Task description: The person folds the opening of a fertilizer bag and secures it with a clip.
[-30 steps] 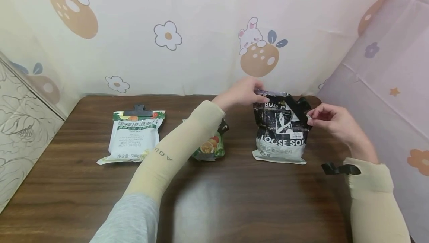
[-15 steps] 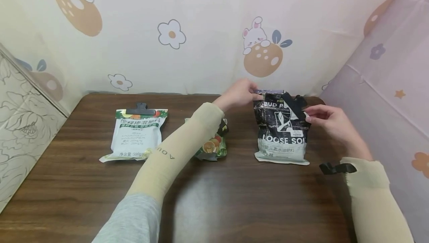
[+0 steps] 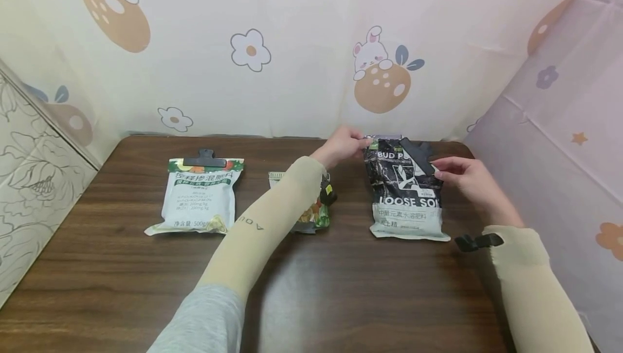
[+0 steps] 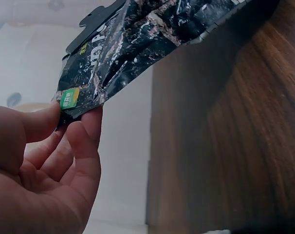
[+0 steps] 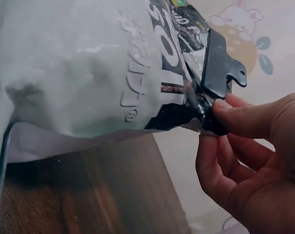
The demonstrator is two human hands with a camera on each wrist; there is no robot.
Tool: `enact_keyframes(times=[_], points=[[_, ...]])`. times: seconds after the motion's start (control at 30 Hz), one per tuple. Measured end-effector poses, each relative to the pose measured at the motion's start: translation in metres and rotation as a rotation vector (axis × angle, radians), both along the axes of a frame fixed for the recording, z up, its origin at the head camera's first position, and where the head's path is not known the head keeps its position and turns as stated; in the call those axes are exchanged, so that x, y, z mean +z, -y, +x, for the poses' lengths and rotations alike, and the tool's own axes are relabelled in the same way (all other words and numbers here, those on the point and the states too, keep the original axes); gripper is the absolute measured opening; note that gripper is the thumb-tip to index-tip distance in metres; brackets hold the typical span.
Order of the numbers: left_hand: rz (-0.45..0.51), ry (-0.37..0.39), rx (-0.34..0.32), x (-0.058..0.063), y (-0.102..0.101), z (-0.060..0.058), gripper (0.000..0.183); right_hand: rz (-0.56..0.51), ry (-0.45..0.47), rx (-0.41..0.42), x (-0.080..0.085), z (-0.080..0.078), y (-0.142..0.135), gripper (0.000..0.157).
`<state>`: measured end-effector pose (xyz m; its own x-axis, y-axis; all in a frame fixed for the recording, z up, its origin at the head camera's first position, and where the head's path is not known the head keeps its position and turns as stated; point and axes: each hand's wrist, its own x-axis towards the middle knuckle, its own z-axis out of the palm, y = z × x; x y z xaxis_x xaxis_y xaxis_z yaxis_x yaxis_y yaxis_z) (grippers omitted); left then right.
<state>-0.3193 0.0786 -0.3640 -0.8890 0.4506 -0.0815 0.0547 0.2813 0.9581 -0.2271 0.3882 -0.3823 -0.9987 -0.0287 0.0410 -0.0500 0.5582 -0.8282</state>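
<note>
A black and pale green bag (image 3: 406,185) printed "LOOSE SOI" stands on the right part of the table, its top leaning back. Across its top right corner sits a slanted black clip (image 3: 418,155), larger in the right wrist view (image 5: 218,63). My left hand (image 3: 343,146) pinches the bag's top left corner between thumb and fingers, by a small green label (image 4: 69,98). With thumb and fingertips, my right hand (image 3: 469,182) pinches the bag's right edge just below the clip.
A white fertilizer bag (image 3: 197,201) with a black clip (image 3: 205,159) along its top lies at the left. Partly behind my left forearm is a smaller fruit-printed bag (image 3: 318,215). A patterned curtain (image 3: 302,61) hangs behind the wooden table (image 3: 379,293).
Both hands have shifted left with the top of the black bag, and the left hand is a little lower. The clip has moved left along with the bag's top.
</note>
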Motion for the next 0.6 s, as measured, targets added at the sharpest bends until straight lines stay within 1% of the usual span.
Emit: enact_keyframes(times=[0.17, 0.33, 0.43, 0.6], points=[[0.068, 0.075, 0.075, -0.011, -0.002, -0.001, 0.022, 0.1, 0.022, 0.019, -0.005, -0.006, 0.002, 0.036], [0.094, 0.164, 0.141, -0.019, -0.004, -0.001, 0.025, 0.193, 0.095, 0.03, -0.012, -0.012, 0.004, 0.035], [0.078, 0.201, 0.153, -0.022, -0.003, 0.0, 0.032, 0.218, 0.137, 0.034, -0.017, -0.015, 0.005, 0.035], [0.062, 0.241, 0.146, -0.025, -0.003, 0.001, 0.044, 0.214, 0.182, 0.027, -0.026, -0.02, 0.007, 0.035]])
